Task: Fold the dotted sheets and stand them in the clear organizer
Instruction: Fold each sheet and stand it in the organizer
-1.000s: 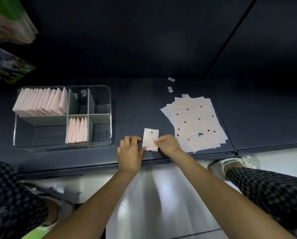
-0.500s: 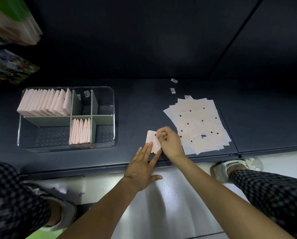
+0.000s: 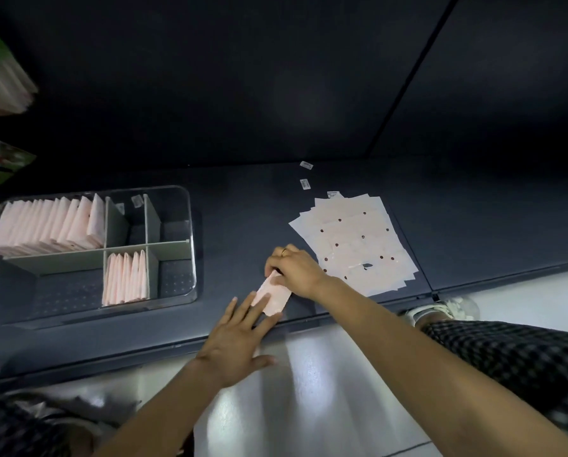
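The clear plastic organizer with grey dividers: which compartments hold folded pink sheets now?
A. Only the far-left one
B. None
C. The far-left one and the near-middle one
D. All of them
C: in the clear plastic organizer, folded pink sheets stand in the far-left compartment and the near-middle one; the others hold none.

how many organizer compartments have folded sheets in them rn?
2. In the clear organizer: a long row in the far-left compartment, and a short row in the near-middle compartment. The other compartments show no sheets.
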